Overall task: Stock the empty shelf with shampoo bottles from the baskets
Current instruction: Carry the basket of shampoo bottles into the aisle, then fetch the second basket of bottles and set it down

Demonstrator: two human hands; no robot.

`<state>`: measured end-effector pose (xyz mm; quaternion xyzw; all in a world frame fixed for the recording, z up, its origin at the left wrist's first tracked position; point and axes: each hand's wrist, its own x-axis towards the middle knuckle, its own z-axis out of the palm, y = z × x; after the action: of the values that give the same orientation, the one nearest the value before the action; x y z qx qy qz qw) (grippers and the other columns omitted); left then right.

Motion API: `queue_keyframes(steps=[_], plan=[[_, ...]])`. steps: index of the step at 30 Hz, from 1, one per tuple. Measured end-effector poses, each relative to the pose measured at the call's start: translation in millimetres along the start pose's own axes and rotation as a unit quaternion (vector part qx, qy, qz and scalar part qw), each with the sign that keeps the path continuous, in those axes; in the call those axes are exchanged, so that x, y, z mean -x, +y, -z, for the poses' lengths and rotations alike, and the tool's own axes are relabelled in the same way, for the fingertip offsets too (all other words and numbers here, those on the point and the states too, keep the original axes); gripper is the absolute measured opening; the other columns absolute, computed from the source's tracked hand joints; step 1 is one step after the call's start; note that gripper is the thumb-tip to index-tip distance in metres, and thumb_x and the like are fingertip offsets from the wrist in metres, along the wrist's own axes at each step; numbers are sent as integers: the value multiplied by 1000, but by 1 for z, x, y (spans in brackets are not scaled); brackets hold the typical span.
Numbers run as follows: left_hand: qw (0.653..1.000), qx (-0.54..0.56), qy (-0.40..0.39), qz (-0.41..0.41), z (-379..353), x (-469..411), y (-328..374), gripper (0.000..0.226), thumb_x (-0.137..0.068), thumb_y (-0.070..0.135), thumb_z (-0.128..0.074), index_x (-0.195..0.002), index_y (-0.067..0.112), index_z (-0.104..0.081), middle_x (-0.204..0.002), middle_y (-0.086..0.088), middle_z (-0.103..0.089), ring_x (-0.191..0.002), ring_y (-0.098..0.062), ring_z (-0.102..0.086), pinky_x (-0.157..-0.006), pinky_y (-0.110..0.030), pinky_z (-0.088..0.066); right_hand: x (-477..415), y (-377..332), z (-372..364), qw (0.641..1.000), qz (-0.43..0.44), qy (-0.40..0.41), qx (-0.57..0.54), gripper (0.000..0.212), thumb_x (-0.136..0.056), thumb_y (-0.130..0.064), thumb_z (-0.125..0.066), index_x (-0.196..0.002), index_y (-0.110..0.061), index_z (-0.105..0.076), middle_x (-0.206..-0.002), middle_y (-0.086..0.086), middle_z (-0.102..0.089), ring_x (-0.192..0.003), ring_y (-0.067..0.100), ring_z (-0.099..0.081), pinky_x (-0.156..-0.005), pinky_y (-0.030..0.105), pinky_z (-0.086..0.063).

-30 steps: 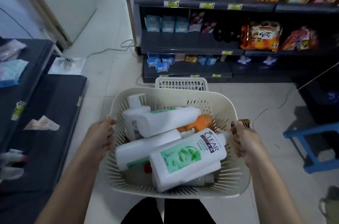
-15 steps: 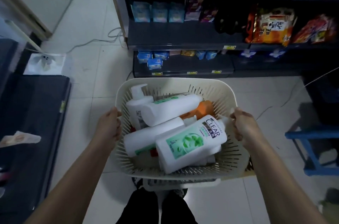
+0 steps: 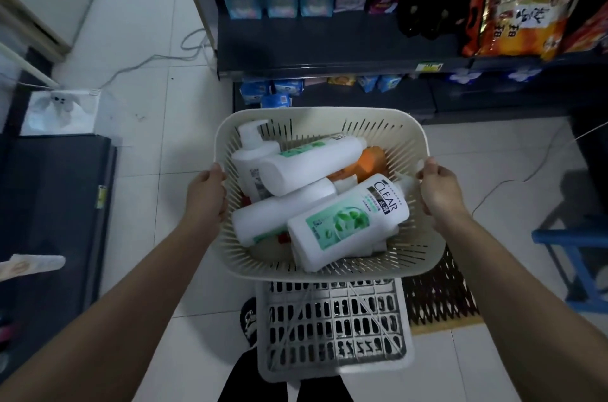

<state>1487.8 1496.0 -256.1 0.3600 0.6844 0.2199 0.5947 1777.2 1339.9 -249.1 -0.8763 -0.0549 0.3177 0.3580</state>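
Note:
I carry a cream slotted basket [image 3: 329,117] in front of me, held off the floor. My left hand [image 3: 205,196] grips its left rim and my right hand [image 3: 439,191] grips its right rim. Inside lie several shampoo bottles: a white CLEAR bottle with a green label [image 3: 348,220] on top at the front, a white pump bottle [image 3: 251,154] at the back left, another white bottle [image 3: 309,164] across it, and an orange bottle [image 3: 368,164] partly buried. A dark shelf board [image 3: 329,42] ahead has bare room in front of its goods.
A second white basket [image 3: 335,332] sits on the floor below the carried one, beside a dark mesh mat [image 3: 437,296]. Stocked snack and tissue shelves stand ahead. A dark shelf unit [image 3: 56,204] is at left, a blue stool [image 3: 575,256] at right, cables [image 3: 148,62] on the tiles.
I have stepped toward the shelves with the basket held out further ahead. The white floor basket, earlier beyond it, now lies beneath and behind it.

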Motion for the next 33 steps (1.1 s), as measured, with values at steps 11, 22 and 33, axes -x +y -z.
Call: queue_keyframes(steps=[11, 22, 33], plan=[[974, -176, 102, -96, -25, -26, -2, 40, -102, 38, -28, -93, 11, -56, -93, -10, -60, -87, -27, -56, -82, -42, -48, -27, -3, -15, 984, 95, 48, 140, 53, -107, -37, -21, -105, -1, -59, -93, 16, -57, -84, 27, -51, -74, 34, -39], [946, -274, 100, -141, -25, -25, -5, 42, -105, 31, -25, -106, 2, -55, -97, -10, -55, -88, -22, -50, -75, -31, -35, -32, 1, -15, 970, 129, 52, 200, 49, -107, -32, -22, -105, 4, -56, -86, 18, -53, -79, 30, -52, -70, 34, -39], [776, -574, 82, -247, 51, 52, -27, 44, -100, 37, -41, -131, 8, -54, -125, -14, -58, -114, -33, -54, -93, -39, -41, 25, 5, -5, 864, 300, 40, 402, 64, -87, -32, -63, -138, 0, -41, -137, 26, -43, -123, 41, -41, -99, 46, -36]])
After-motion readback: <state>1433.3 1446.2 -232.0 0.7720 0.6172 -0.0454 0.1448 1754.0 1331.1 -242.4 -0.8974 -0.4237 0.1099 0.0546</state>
